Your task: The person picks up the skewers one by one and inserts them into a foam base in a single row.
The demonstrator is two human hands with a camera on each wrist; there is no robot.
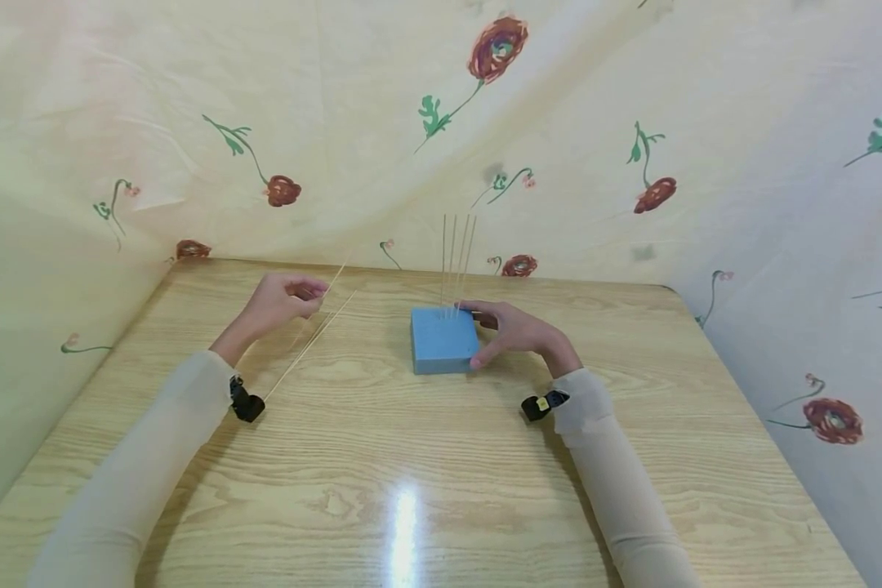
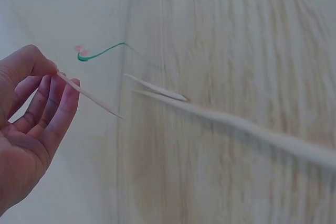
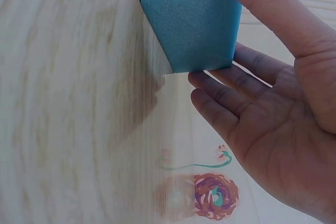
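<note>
A blue foam block (image 1: 444,339) lies on the table, with several thin sticks (image 1: 452,261) standing upright from its back part. My right hand (image 1: 518,331) grips the block's right side, thumb at the front corner and fingers behind; the right wrist view shows the block (image 3: 191,24) between thumb and fingers (image 3: 226,95). To the left, my left hand (image 1: 282,302) pinches one thin stick (image 1: 336,275) between thumb and fingertips, above the table. In the left wrist view that stick (image 2: 92,97) slants down from the fingertips. More sticks (image 1: 305,351) lie on the table beside this hand.
The wooden table (image 1: 323,482) ends at a flowered cloth (image 1: 367,122) that hangs behind it and along both sides. A black camera is strapped on each wrist. Light glares on the table's front part.
</note>
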